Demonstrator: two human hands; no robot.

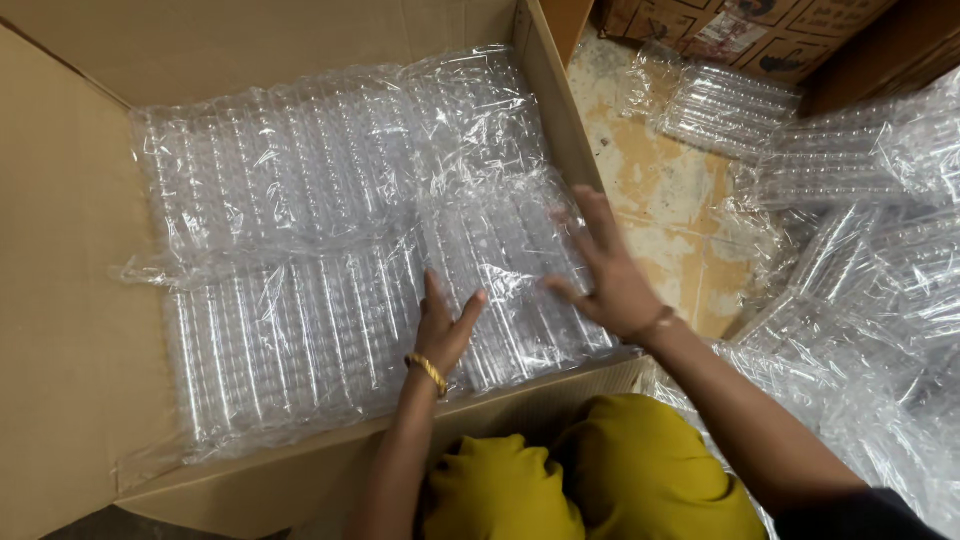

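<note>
Both hands, left (443,330) and right (603,272), lay spread flat on the near-right pack (520,290) inside the box (60,300), its tubes running away from the person; the right hand reached farther.

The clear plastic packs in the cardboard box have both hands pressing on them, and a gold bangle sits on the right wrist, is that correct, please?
Not quite: the head view shows the gold bangle on the left wrist. Both the left hand and right hand do rest on the clear plastic packs inside the cardboard box.
</note>
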